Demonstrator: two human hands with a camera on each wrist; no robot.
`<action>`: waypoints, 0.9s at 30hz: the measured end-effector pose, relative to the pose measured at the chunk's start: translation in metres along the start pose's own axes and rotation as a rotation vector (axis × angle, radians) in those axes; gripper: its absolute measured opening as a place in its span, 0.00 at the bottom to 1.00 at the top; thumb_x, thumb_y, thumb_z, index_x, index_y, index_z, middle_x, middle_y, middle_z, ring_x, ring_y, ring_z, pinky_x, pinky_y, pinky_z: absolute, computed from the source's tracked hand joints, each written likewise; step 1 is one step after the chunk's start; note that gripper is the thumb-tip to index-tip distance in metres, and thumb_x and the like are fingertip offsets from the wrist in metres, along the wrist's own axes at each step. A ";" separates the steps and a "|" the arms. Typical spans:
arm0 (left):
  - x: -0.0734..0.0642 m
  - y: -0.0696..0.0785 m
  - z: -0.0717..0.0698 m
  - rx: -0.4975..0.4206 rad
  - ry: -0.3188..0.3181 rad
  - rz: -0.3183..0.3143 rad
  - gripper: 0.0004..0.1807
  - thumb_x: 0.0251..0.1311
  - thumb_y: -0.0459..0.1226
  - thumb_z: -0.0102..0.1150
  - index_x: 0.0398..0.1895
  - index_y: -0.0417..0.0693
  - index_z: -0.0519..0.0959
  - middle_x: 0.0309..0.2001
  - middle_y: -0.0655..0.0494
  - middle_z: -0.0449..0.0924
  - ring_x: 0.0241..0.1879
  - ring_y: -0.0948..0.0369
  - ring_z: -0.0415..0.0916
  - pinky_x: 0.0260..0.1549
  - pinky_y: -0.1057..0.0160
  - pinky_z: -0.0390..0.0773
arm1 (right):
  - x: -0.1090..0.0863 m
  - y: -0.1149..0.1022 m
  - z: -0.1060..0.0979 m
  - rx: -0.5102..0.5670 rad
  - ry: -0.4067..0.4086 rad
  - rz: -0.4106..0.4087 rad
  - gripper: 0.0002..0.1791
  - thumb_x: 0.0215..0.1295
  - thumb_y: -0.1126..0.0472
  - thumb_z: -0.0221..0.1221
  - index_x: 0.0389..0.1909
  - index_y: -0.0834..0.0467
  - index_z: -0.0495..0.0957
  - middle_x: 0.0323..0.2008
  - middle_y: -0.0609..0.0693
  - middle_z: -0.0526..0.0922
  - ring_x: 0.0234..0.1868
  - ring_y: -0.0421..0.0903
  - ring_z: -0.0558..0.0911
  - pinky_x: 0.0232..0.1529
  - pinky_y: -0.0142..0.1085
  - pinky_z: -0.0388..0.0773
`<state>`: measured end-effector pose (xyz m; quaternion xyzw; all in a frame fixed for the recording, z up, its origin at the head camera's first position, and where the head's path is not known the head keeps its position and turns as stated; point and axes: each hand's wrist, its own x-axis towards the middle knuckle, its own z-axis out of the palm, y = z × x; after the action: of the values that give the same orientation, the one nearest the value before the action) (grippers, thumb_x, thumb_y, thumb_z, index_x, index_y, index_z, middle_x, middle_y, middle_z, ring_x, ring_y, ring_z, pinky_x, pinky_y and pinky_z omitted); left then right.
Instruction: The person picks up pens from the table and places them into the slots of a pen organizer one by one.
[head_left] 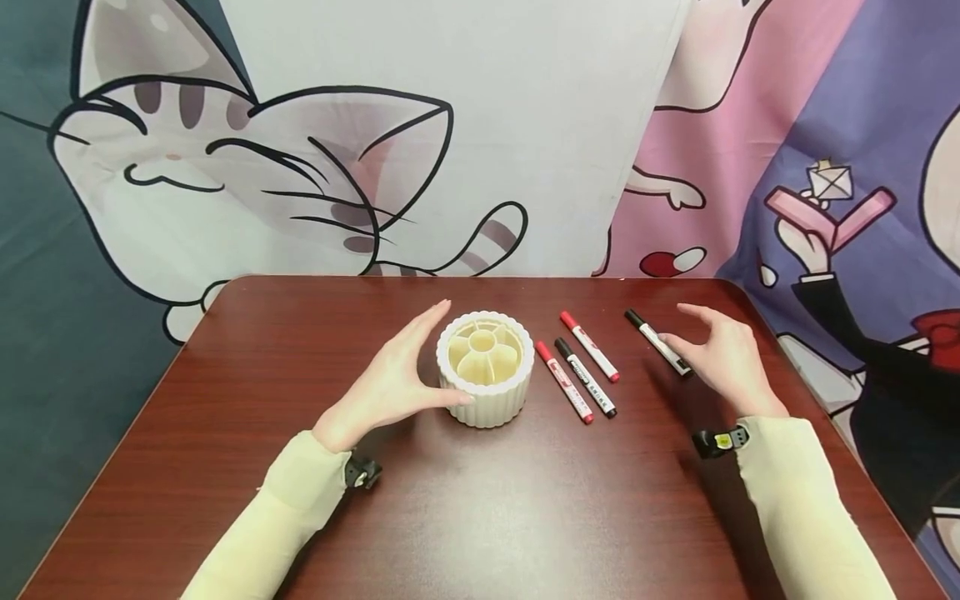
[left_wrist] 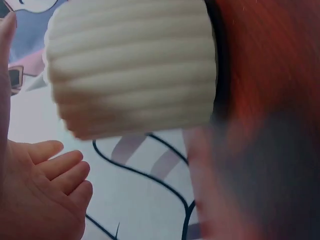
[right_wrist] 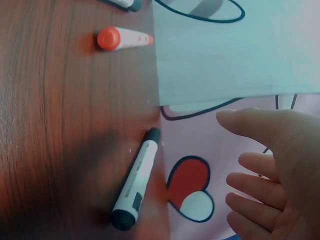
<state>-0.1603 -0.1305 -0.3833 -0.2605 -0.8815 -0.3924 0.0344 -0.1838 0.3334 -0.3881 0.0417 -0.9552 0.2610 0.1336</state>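
A cream, ribbed round pen holder (head_left: 487,408) with petal-like compartments stands upright on the table. My left hand (head_left: 393,375) is at its left side, fingers and thumb spread around it. In the left wrist view a gap shows between the fingers and the holder (left_wrist: 135,70). My right hand (head_left: 723,354) hovers beside a black-capped marker (head_left: 656,340), its thumb near the barrel and its fingers loosely bent. The right wrist view shows that marker (right_wrist: 137,182) lying on the table, apart from the hand (right_wrist: 275,175).
Between the holder and the right hand lie a red marker (head_left: 564,383), a black marker (head_left: 587,379) and another red marker (head_left: 590,347). The brown table (head_left: 480,517) ends at a cartoon-printed cloth (head_left: 540,125) behind it.
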 end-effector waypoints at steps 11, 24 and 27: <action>0.005 0.001 0.019 -0.015 0.017 -0.015 0.67 0.40 0.64 0.79 0.81 0.51 0.54 0.75 0.57 0.60 0.71 0.60 0.60 0.68 0.51 0.64 | 0.008 0.023 0.008 0.000 -0.093 0.086 0.30 0.64 0.51 0.70 0.59 0.67 0.80 0.55 0.71 0.80 0.55 0.70 0.75 0.53 0.62 0.72; 0.011 0.004 0.015 0.077 0.002 -0.010 0.66 0.40 0.66 0.78 0.78 0.42 0.60 0.72 0.49 0.65 0.70 0.55 0.64 0.67 0.52 0.65 | 0.001 0.036 0.016 0.025 -0.119 0.119 0.17 0.61 0.59 0.72 0.47 0.65 0.87 0.35 0.59 0.88 0.34 0.53 0.83 0.28 0.37 0.76; 0.011 0.004 0.015 0.067 -0.003 -0.014 0.65 0.40 0.65 0.78 0.78 0.41 0.60 0.72 0.48 0.65 0.70 0.54 0.63 0.67 0.51 0.66 | 0.001 0.036 0.018 0.031 -0.129 0.118 0.14 0.60 0.63 0.72 0.45 0.66 0.87 0.31 0.56 0.88 0.29 0.50 0.83 0.24 0.35 0.75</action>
<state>-0.1655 -0.1133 -0.3882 -0.2535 -0.8959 -0.3627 0.0391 -0.1942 0.3557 -0.4203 0.0042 -0.9585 0.2797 0.0556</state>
